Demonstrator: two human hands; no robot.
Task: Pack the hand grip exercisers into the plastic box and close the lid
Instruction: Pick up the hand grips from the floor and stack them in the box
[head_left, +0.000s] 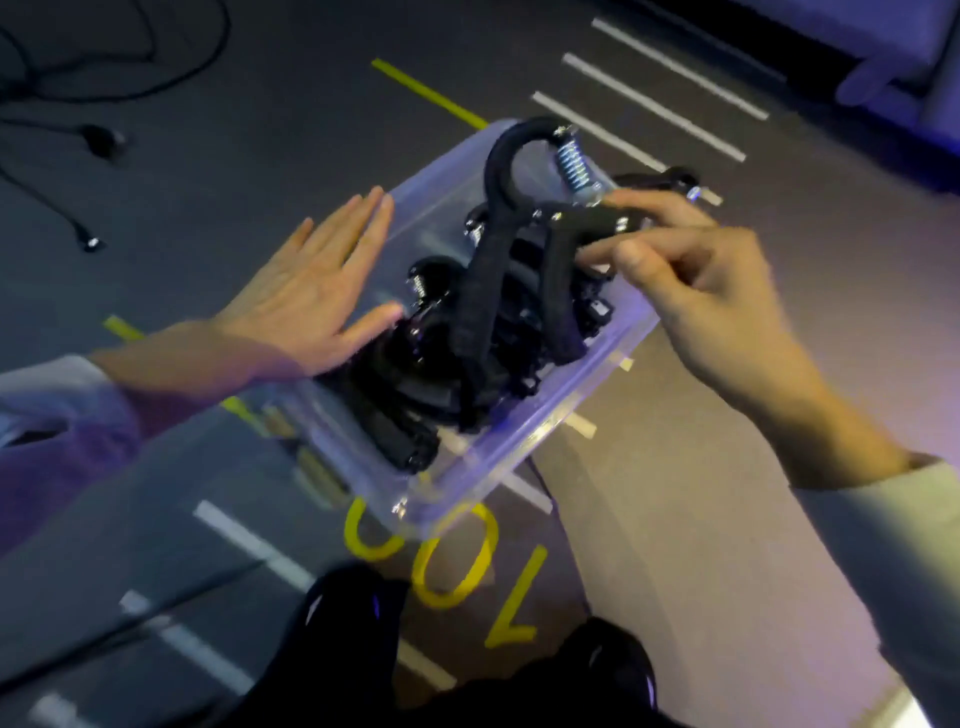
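Fingers (597, 254) pinch foam-handled exerciser (519, 249) (steel spring) over clear plastic box (545, 415).

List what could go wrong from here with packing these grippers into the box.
1. The top exerciser, pinched by the right hand, stands well above the box rim; a lid probably won't shut over it.
2. The pile already looks tangled, so the handles may snag.
3. The left hand only lies flat against the box's side, so a push might slide it.
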